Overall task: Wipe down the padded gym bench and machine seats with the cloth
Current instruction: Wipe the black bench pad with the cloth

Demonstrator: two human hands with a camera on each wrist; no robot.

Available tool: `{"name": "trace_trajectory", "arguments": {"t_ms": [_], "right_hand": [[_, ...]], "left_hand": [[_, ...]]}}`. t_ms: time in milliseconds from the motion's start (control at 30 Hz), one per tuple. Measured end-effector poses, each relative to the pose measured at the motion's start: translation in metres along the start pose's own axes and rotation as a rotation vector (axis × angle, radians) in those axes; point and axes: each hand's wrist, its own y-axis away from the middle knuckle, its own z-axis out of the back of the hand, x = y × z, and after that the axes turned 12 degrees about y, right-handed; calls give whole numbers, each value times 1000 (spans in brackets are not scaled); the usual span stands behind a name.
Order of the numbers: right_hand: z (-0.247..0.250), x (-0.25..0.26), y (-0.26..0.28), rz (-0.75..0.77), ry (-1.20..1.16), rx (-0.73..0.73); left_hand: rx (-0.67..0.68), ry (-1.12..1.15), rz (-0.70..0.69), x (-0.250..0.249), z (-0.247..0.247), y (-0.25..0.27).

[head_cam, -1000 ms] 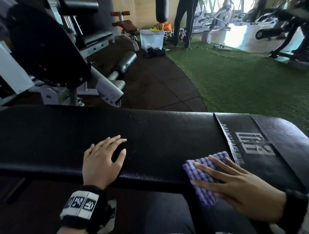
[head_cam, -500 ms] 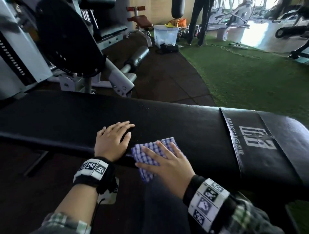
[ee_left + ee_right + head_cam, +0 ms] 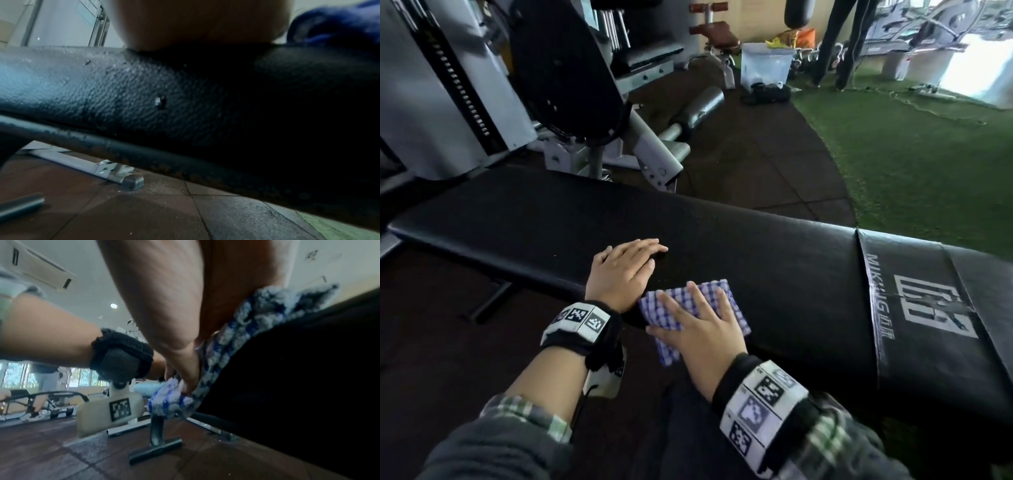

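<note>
Right hand [image 3: 702, 329] presses the checked cloth [image 3: 717, 294] flat, fingers straight, at the padded bench [image 3: 774, 260] near edge. Left hand [image 3: 623, 274] rests flat just beside, grip apart.

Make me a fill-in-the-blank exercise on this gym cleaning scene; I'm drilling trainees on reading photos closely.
1. The right hand presses a blue and white ____ cloth onto the bench.
2. The left hand rests flat on the ____ padded bench.
3. Beyond the bench, the dark rubber floor tiles meet green ____.
4. The cloth drapes over the bench's ____ edge.

Missing words: checked; black; turf; near
</note>
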Motion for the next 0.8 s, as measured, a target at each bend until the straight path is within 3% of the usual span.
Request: {"name": "trace_trajectory", "arguments": {"t_ms": [267, 400, 567, 667, 800], "right_hand": [[-21, -33, 55, -57, -29, 41], [-15, -14, 26, -34, -88, 102], [-2, 0, -8, 19, -60, 39], [-6, 0, -4, -48, -113, 68], [-11, -1, -2, -207, -165, -35]], "left_hand": [[-11, -41, 24, -10, -1, 5], [1, -49, 35, -10, -1, 4], [33, -52, 25, -4, 1, 0], [74, -32, -3, 0, 3, -1], [151, 32, -36, 7, 8, -4]]}}
